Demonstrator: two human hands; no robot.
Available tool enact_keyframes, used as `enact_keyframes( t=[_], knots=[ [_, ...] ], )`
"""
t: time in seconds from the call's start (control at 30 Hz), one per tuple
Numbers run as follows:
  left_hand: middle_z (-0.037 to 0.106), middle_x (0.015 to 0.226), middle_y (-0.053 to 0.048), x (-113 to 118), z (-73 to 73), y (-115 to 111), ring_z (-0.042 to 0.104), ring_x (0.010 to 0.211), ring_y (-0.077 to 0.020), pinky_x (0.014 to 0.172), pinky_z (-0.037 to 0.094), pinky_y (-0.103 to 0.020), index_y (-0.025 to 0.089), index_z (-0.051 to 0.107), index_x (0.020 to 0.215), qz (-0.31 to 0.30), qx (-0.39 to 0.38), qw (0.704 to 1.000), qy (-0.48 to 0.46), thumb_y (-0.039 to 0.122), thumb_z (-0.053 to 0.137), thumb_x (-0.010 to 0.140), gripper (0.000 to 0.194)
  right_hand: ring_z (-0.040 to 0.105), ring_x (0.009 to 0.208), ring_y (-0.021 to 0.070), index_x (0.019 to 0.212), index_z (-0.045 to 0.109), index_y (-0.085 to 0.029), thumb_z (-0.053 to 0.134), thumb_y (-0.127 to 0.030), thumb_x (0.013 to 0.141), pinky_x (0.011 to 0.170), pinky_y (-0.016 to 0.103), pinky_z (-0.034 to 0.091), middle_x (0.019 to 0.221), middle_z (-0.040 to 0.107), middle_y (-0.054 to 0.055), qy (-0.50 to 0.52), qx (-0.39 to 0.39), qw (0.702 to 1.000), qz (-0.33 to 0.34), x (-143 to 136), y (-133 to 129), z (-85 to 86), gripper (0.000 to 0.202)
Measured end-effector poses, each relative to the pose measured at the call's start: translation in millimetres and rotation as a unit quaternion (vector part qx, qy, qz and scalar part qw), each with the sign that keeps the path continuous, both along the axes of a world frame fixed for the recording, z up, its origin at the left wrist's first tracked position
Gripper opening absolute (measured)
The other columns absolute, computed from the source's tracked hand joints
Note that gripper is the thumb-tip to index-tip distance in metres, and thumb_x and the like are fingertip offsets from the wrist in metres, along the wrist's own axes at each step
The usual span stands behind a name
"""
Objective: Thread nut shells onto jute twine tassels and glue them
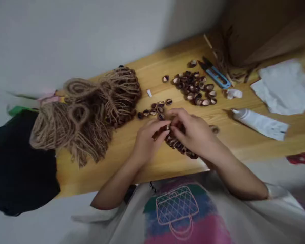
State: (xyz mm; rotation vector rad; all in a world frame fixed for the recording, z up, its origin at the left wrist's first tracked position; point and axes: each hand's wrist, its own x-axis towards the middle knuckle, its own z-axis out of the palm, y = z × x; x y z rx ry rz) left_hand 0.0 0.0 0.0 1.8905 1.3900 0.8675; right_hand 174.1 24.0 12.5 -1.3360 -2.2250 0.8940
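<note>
My left hand (149, 135) pinches a small brown bead (167, 127) between thumb and fingertips, near the table's front middle. My right hand (190, 130) meets it from the right, its fingers closed by the same bead; what they grip is too small to make out. A cluster of similar dark brown pieces (179, 145) lies under and beside my right hand. Just beyond my fingertips is a short row of loose beads (153, 111). A larger pile of brown and cream beads (193, 88) sits farther back.
Tied bundles of brown cord (112, 96) cover the table's left part, beside a black cloth (20, 166). At the right are blue-handled snips (218, 77), a white tube (260, 123), white tissues (286, 86) and a cardboard box (266, 30). The wooden table's (91, 179) front edge borders my body.
</note>
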Motion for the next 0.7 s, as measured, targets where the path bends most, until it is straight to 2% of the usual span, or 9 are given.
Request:
enact_keyframes(
  t=[0.17, 0.7],
  knots=[
    [0.071, 0.095, -0.002, 0.1, -2.9, -1.5, 0.065, 0.081, -0.0119, 0.07, 0.052, -0.021, 0.018, 0.07, 0.106, 0.0, -0.009, 1.0, -0.002, 0.006, 0.067, 0.083, 0.026, 0.059, 0.076, 0.0126, 0.123, 0.048, -0.016, 0.053, -0.01, 0.084, 0.068, 0.022, 0.039, 0.092, 0.064, -0.001, 0.011, 0.022, 1.0, -0.002, 1.9, 1.6, -5.8, 0.04],
    [0.07, 0.093, -0.001, 0.6, -2.6, -2.0, 0.063, 0.077, -0.0109, 0.067, 0.052, -0.021, 0.02, 0.07, 0.105, 0.006, -0.013, 1.0, 0.001, 0.009, 0.067, 0.084, 0.024, 0.057, 0.074, 0.0101, 0.123, 0.047, -0.017, 0.052, -0.009, 0.085, 0.067, 0.021, 0.038, 0.09, 0.063, -0.003, 0.028, 0.046, 0.999, 0.004, 3.2, 0.1, -7.2, 0.039]
  ],
)
